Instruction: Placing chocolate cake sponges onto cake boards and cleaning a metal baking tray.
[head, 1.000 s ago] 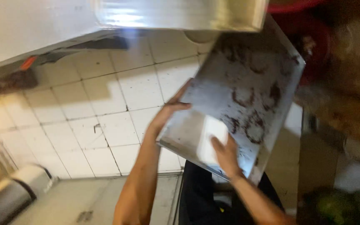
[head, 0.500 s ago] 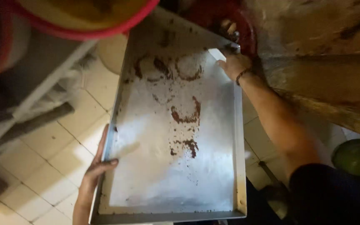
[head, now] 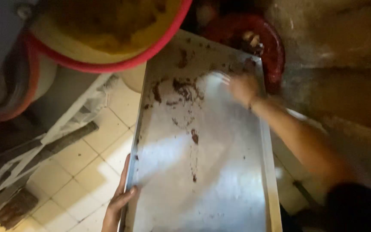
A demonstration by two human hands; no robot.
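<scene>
Left hand point(head: 119, 202) holds the near left rim of the metal baking tray point(head: 220, 189), grip clenched on the edge, thumb lying over the rim, apparently to steady the tray above the tiled floor point(head: 86, 172). Right hand point(head: 242, 88) is blurred over the tray's far end by the dark baked-on residue point(head: 181, 90); cannot tell its grip. Far edge sits close under the yellow red-rimmed tub point(head: 108, 30) and beside the red bucket point(head: 254, 38); open room lies left, over the floor.
</scene>
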